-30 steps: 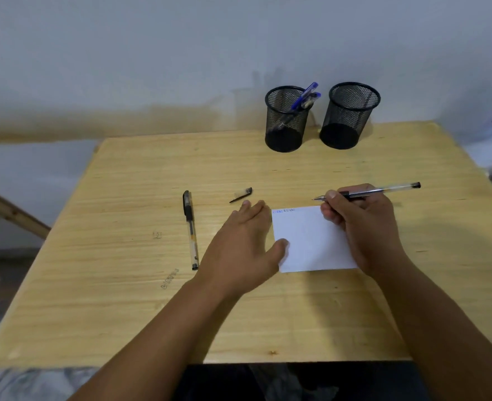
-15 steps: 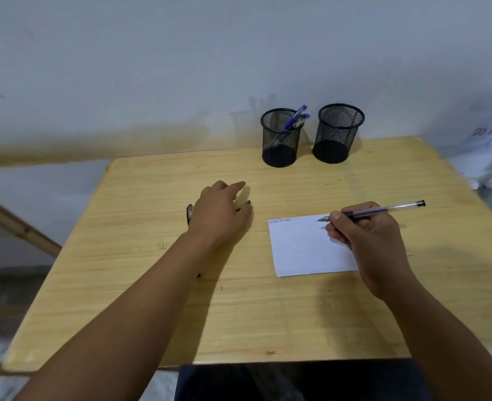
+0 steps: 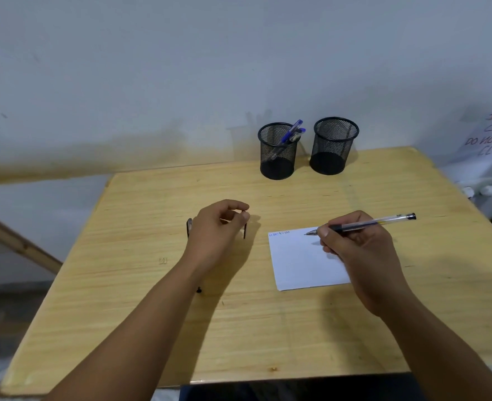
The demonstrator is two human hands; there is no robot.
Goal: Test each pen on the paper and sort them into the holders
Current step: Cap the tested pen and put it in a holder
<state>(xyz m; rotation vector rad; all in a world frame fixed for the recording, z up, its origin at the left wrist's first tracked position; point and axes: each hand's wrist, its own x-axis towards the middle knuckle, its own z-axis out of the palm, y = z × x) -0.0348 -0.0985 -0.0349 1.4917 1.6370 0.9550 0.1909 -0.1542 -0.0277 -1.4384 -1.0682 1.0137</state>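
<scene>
Fingers point(image 3: 325, 233) pinching uncapped pen point(image 3: 366, 224), tip over paper point(image 3: 302, 261); left hand point(image 3: 217, 227) pinching cap point(image 3: 245, 230), ready for recapping.

Prob. an office/study room: wooden desk point(image 3: 152, 285), mesh pen holders point(image 3: 278, 157), wall notice point(image 3: 490, 137).

The route across the table point(image 3: 152, 314) to the two mesh holders point(image 3: 278, 151) is being left open between the left hand point(image 3: 215, 227) and right hand point(image 3: 360, 250); the left holder's mouth is being partly obstructed by blue pens point(image 3: 292, 134)
</scene>
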